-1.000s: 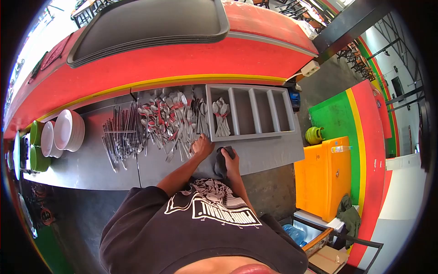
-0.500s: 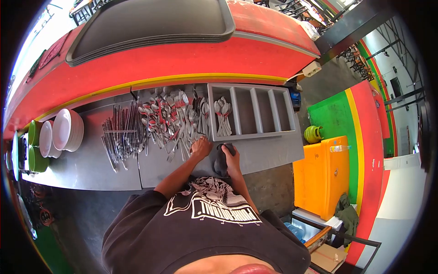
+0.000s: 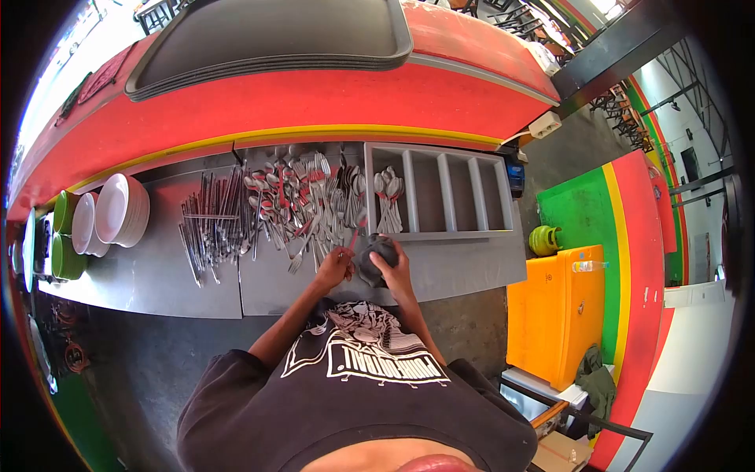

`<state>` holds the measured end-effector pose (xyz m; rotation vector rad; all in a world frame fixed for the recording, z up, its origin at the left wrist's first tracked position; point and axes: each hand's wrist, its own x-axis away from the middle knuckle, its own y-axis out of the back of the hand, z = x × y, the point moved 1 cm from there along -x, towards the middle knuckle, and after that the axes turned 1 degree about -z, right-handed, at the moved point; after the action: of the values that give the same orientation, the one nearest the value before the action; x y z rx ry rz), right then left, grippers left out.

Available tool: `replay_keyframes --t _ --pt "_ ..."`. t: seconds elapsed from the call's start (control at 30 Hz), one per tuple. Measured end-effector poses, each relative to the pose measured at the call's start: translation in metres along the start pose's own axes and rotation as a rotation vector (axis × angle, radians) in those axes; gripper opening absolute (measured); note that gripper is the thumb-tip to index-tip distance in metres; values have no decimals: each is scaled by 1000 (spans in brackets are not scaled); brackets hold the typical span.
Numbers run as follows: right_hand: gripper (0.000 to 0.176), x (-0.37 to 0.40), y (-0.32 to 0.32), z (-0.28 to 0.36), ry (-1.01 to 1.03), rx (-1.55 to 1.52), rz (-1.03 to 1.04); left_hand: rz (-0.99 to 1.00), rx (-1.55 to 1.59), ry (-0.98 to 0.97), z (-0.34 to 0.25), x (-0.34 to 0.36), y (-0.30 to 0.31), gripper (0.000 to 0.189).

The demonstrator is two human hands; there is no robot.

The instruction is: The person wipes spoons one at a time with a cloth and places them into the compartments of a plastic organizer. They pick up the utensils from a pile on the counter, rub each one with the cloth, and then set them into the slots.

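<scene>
My left hand [image 3: 336, 266] is closed on the handle of a spoon [image 3: 359, 223], whose bowl end points up and away from me. Bunched in my right hand [image 3: 396, 271] is a dark grey cloth [image 3: 370, 256], close against the spoon and the left fingers. Just beyond my hands, a loose heap of forks and spoons [image 3: 303, 200] covers the steel counter [image 3: 275, 287]. A grey cutlery tray [image 3: 464, 234] with several compartments stands right of the heap. Spoons [image 3: 389, 200] lie in its leftmost compartment.
Left of the heap lie many thin dark utensils [image 3: 212, 220], perhaps chopsticks. White plates [image 3: 124, 211] and green bowls [image 3: 68, 256] stand at the far left. A red ledge [image 3: 314, 102] behind the counter bears stacked dark trays [image 3: 275, 35]. An orange cabinet [image 3: 554, 315] stands right.
My left hand has drawn back from the edge of the heap and now holds a spoon upright. My right hand has raised the cloth and brought it next to the spoon.
</scene>
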<state>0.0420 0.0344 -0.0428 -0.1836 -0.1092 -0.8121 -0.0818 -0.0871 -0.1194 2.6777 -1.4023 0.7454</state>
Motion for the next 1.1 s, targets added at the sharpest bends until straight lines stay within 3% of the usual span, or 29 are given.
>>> replay_keyframes --t 0.17,0.33,0.5,0.63,0.93,1.1 --pt "46 2 -15 11 139 255 228 14 -42 -182 -18 41 -23 18" --pt "36 -5 -13 14 362 441 142 145 -107 -346 -7 45 -31 17" --pt "32 -10 -10 27 542 535 34 187 -119 -309 -17 51 -38 14" --pt "30 -16 -6 33 609 558 -135 211 -207 -227 -33 62 -43 19" --pt "31 -35 22 44 670 641 -408 271 -295 -337 -49 76 -44 20" --pt "30 -38 33 55 704 572 -528 194 -362 -347 -47 73 -45 14"
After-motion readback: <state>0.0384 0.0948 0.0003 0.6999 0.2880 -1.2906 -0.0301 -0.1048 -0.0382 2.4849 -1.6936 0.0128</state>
